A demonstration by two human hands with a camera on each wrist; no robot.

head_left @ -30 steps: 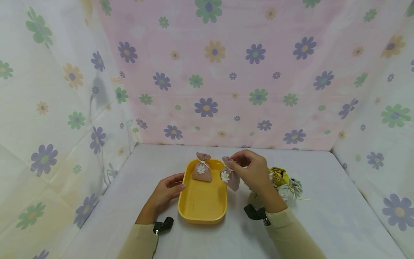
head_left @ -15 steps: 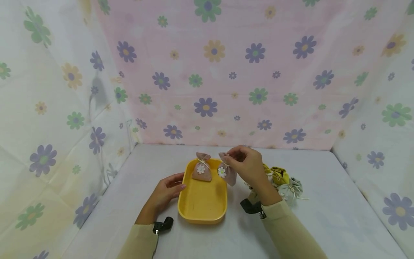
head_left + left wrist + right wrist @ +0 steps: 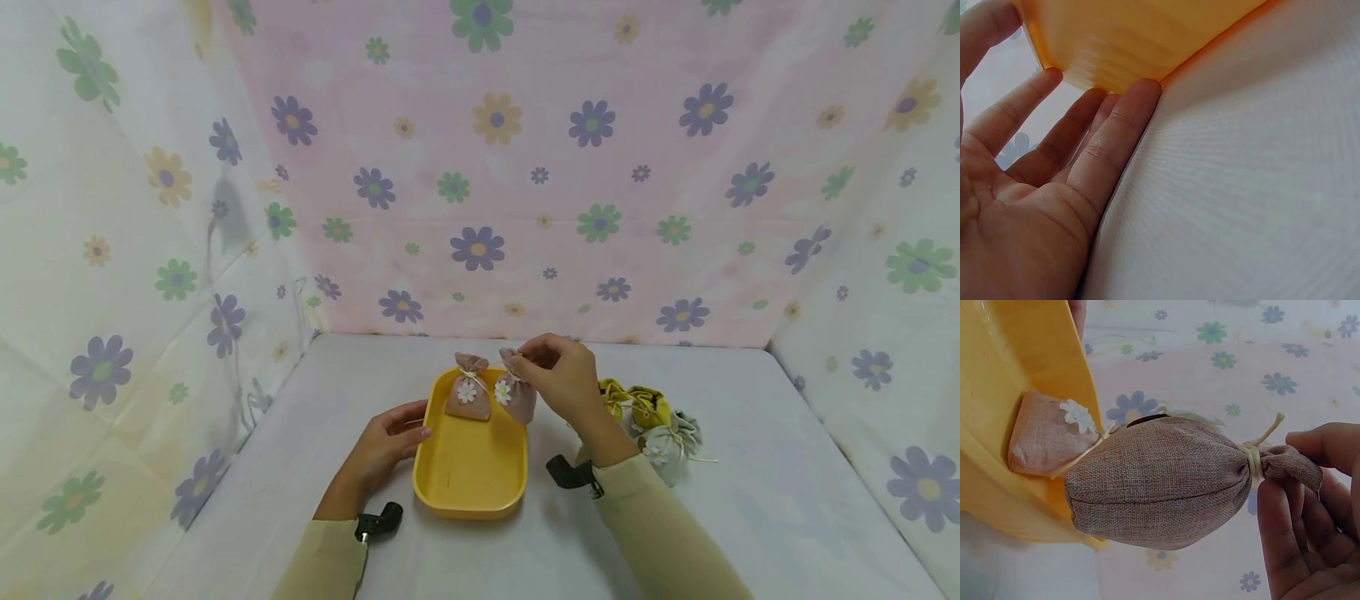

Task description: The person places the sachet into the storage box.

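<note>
With thumb and fingertips my right hand [image 3: 562,375] pinches the gathered neck of a dusty-pink drawstring sachet [image 3: 1160,481]. The sachet hangs over the right rim of the yellow tray [image 3: 472,475], a white flower on its front. A matching pink sachet [image 3: 468,402] leans upright at the tray's far end. My left hand [image 3: 386,446] is at the tray's left side; in the left wrist view its fairly straight fingers [image 3: 1104,144] touch the outer wall, with the thumb up near the rim.
Right of the tray, partly behind my right forearm, lie mustard-yellow sachets [image 3: 649,407] and a pale grey-green sachet [image 3: 671,446] with a white flower. White cloth [image 3: 337,375] covers the table. Flower-patterned curtains [image 3: 480,208] enclose the back and sides.
My right hand has carried the pinched sachet leftward and slightly up, from beside the tray to over its right rim. The left hand and tray stay put.
</note>
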